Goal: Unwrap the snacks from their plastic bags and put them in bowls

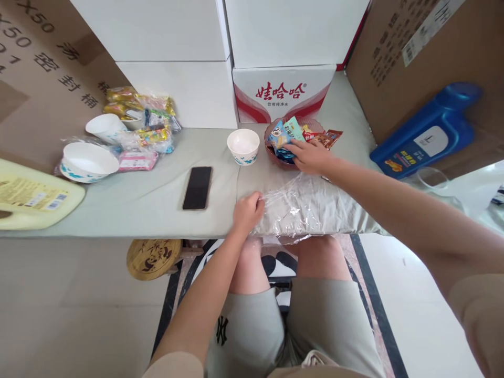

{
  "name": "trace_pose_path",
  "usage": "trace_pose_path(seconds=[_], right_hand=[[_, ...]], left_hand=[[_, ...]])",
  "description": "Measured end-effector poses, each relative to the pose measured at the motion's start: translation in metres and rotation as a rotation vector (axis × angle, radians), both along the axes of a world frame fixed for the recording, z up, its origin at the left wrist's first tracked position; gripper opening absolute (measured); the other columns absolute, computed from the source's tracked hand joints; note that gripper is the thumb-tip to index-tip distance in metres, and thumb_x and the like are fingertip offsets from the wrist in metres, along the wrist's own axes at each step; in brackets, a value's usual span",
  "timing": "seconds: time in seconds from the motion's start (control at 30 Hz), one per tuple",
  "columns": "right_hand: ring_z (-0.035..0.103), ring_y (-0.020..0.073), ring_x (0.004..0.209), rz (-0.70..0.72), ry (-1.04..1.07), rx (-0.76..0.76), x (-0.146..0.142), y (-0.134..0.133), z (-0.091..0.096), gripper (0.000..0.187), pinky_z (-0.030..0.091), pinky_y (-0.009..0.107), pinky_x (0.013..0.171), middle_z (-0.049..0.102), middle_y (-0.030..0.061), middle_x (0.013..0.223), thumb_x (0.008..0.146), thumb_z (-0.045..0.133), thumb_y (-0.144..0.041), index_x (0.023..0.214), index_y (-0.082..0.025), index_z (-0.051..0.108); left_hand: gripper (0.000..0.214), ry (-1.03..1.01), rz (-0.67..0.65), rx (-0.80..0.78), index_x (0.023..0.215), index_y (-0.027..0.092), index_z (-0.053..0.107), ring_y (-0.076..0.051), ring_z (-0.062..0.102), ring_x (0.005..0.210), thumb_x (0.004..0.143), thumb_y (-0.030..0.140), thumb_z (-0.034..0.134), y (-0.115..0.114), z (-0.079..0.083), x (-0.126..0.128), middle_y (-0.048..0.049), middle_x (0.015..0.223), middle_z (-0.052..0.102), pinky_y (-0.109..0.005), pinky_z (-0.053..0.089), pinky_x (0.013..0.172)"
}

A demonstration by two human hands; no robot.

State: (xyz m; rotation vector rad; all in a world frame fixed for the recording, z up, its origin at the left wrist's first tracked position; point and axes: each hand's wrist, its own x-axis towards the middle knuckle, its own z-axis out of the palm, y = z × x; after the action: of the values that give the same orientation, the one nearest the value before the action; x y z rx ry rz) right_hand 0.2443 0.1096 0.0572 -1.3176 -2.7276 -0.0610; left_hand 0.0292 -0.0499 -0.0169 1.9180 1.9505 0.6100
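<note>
My left hand (249, 211) is closed on the edge of a clear plastic bag (299, 210), which lies crumpled at the table's front edge. My right hand (311, 156) rests on small snack packets (290, 134) piled in a pinkish see-through bowl (275, 156); its fingers lie fairly flat over blue packets, and whether it grips one I cannot tell. Brown and red packets (327, 138) stick out at the bowl's right side. Left of this bowl stands a white paper bowl (243, 147) with a blue pattern.
A black phone (197, 188) lies on the cloth-covered table (165, 220). At left are paper bowls (90, 159), bagged snacks (151, 137) and a yellow jug (35, 197). A blue bottle (429, 131) and a clear cup (432, 179) stand right. Boxes (281, 94) line the back; a wooden stool (153, 258) is below.
</note>
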Motion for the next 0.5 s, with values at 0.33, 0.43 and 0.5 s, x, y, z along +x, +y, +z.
trace_pose_path(seconds=[0.33,0.43,0.5], right_hand=[[0.053,0.0331,0.135,0.242,0.199,-0.098,0.046,-0.146,-0.056,0.045,0.044,0.054,0.109,0.06,0.0131,0.144,0.096,0.049,-0.035,0.137,-0.022,0.061],[0.043,0.0344,0.145,0.165,0.163,-0.155,0.061,-0.158,-0.082,0.049,0.038,0.058,0.115,0.05,0.0104,0.155,0.098,0.048,-0.039,0.144,-0.025,0.057],[0.042,0.0338,0.146,0.167,0.16,-0.159,0.066,-0.156,-0.087,0.05,0.036,0.058,0.116,0.049,0.0088,0.157,0.099,0.046,-0.04,0.146,-0.025,0.055]], left_hand=[[0.025,-0.025,-0.075,-0.031,0.104,0.023,0.072,-0.018,0.063,0.068,0.09,0.025,0.051,0.016,0.012,-0.006,-0.0017,0.07,0.069,-0.029,0.043,0.068],[0.027,-0.074,-0.127,-0.048,0.108,0.022,0.069,-0.015,0.061,0.061,0.084,0.022,0.059,0.041,0.022,-0.025,0.0011,0.066,0.066,-0.027,0.045,0.066],[0.021,-0.225,-0.054,-0.118,0.103,0.019,0.067,-0.013,0.058,0.054,0.084,0.022,0.059,0.064,0.03,-0.041,0.0016,0.066,0.066,-0.025,0.045,0.06]])
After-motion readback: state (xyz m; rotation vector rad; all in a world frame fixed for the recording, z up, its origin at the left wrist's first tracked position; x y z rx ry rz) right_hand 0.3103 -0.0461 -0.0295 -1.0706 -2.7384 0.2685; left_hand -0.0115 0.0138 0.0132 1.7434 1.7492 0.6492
